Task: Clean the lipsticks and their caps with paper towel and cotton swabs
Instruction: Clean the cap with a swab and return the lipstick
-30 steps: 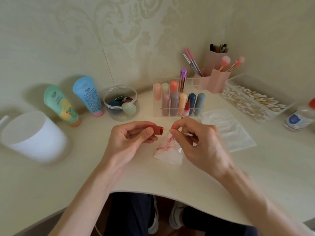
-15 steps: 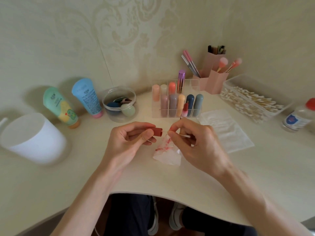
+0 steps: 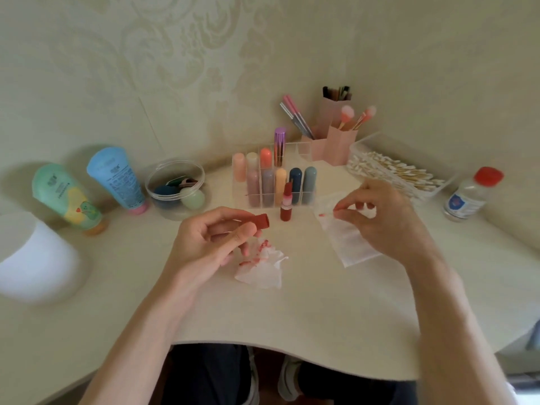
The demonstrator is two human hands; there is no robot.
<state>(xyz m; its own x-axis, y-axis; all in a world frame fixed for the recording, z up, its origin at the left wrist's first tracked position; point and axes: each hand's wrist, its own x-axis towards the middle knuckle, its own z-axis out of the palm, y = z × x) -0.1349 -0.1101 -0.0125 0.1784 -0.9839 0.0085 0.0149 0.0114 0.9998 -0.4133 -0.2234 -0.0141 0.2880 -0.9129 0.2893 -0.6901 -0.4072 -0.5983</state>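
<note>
My left hand (image 3: 213, 244) holds a dark red lipstick cap (image 3: 261, 221) between thumb and fingers, above a crumpled, red-stained piece of paper towel (image 3: 263, 267). My right hand (image 3: 382, 217) pinches a cotton swab (image 3: 328, 213) with a red tip, over a flat white paper towel (image 3: 347, 241). An uncapped red lipstick (image 3: 286, 203) stands upright on the desk in front of a clear organiser (image 3: 274, 179) with several capped lipsticks.
A clear tray of cotton swabs (image 3: 394, 171) sits at the right, with a red-capped bottle (image 3: 470, 194) beyond it. Pink brush holders (image 3: 336, 141) stand at the back. A clear tub of sponges (image 3: 175, 188), two tubes (image 3: 117, 176) and a white cup (image 3: 35, 258) are at the left.
My right hand has pulled the swab away from the cap and moved right, over the flat paper towel. The left hand still holds the cap.
</note>
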